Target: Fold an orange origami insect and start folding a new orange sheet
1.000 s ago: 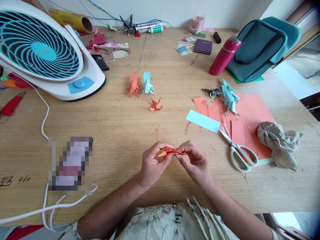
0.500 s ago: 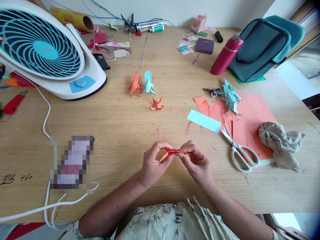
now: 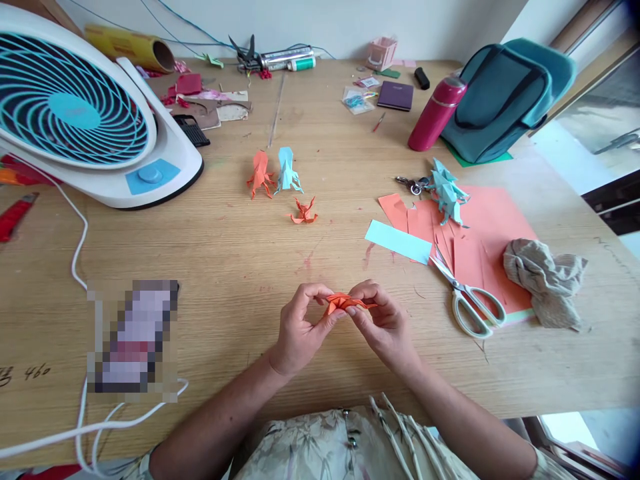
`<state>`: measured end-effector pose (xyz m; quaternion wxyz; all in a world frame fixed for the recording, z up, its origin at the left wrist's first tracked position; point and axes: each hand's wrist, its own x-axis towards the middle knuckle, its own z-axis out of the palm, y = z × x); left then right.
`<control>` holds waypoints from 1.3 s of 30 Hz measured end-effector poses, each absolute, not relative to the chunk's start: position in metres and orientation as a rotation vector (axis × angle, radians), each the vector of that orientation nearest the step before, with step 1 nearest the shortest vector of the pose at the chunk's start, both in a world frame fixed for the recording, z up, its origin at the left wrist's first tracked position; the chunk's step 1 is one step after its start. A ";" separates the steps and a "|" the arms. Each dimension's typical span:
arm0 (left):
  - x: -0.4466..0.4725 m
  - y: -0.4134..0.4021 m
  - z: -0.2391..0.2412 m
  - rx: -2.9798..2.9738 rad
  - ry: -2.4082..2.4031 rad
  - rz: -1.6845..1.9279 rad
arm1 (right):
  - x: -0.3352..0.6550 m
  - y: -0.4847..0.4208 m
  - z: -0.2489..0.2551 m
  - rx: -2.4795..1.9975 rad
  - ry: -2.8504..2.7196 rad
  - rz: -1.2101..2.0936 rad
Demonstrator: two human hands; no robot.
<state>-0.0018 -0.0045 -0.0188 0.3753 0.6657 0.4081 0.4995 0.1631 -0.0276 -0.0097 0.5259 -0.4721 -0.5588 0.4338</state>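
Both my hands pinch a small folded orange paper piece [image 3: 342, 303] just above the wooden table [image 3: 225, 253], near its front edge. My left hand [image 3: 300, 330] grips the paper's left end between thumb and fingers. My right hand [image 3: 383, 323] holds its right end, fingers curled. Farther back stand finished paper figures: an orange one [image 3: 259, 174], a light blue one [image 3: 287, 170] and a small orange one [image 3: 303, 211].
A white and blue desk fan [image 3: 75, 113] stands at the left, its white cord [image 3: 80, 240] trailing forward. At the right lie scissors [image 3: 467, 300], orange paper sheets [image 3: 480, 233], a blue strip [image 3: 397, 241], a blue paper figure [image 3: 447, 193], a crumpled cloth [image 3: 543, 283], a red bottle [image 3: 435, 113] and a teal bag [image 3: 505, 93].
My fingers have worked the orange paper slightly, bunching it more at the middle. The camera has shifted a little, so the table's things sit slightly more to the left.
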 end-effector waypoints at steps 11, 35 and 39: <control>-0.001 -0.002 -0.012 1.656 1.037 1.224 | 0.163 -0.026 -0.018 -1.109 -1.270 1.128; 0.001 0.004 -0.011 1.429 0.898 1.212 | 0.157 -0.021 -0.013 -1.071 -0.920 1.528; 0.000 0.003 -0.010 1.458 0.949 1.174 | 0.158 -0.020 -0.015 -1.047 -0.878 1.555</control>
